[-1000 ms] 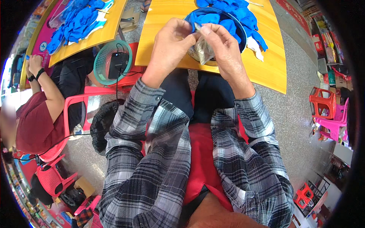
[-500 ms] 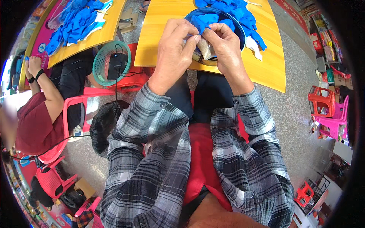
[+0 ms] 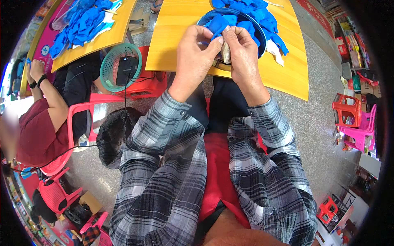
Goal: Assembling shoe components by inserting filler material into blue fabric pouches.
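My left hand (image 3: pixel 194 62) and my right hand (image 3: pixel 245 60) meet over the near edge of the yellow table. Between thumbs and fingertips both pinch a piece of blue cloth (image 3: pixel 219 24); a beige, fabric-like end (image 3: pixel 225 54) of it seems to hang below the fingers. Just beneath the hands stands a round dark blue basin (image 3: pixel 262 37) with more blue cloth inside. Beyond it a heap of blue cloth pieces (image 3: pixel 250 5), some with white ends, lies on the table. My fingers partly hide the held piece, so its full shape cannot be made out.
To the left, a co-worker in a dark red top (image 3: pixel 43 131) sits at another yellow table (image 3: pixel 119 24) with a blue heap. A green plastic basket (image 3: pixel 107 78) holding a black device with a cable stands between us. Stacked stools (image 3: pixel 348 110) are at the right.
Both hands have come slightly lower and closer together, still pinching the blue piece. Its beige end, broad before, now shows as a narrower strip between the hands.
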The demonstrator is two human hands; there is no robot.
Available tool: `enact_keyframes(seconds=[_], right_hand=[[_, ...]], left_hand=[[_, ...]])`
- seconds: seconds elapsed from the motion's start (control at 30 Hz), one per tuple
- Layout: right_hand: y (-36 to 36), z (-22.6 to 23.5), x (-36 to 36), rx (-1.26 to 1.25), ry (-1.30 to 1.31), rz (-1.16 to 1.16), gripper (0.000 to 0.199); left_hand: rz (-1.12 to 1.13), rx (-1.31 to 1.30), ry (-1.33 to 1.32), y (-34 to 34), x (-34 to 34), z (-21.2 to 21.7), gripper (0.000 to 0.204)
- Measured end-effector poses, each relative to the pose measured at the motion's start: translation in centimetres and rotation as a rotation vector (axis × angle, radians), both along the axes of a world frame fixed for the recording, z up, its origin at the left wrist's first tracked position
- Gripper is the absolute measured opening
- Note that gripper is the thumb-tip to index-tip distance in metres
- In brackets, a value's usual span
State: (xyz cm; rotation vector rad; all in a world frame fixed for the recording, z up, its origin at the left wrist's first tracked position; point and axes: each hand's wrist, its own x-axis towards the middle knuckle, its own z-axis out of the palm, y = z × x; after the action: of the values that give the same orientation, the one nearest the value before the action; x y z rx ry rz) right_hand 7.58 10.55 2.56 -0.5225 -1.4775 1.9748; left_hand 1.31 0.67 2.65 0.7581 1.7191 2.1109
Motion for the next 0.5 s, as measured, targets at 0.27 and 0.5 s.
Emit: enact_keyframes(seconds=[0.27, 0.5], right_hand=[[-0.4, 0.3, 1.3, 0.503, -0.099, 0.139, 0.048], [0.7, 0.7, 1.6, 0.337, -0.041, 0.117, 0.039]], left_hand=[[0.181, 0.107, 0.045, 0.5, -2.0, -1.4, 0.025], [0.145, -0.04, 0.241, -0.5, -1.9, -1.5, 0.015]])
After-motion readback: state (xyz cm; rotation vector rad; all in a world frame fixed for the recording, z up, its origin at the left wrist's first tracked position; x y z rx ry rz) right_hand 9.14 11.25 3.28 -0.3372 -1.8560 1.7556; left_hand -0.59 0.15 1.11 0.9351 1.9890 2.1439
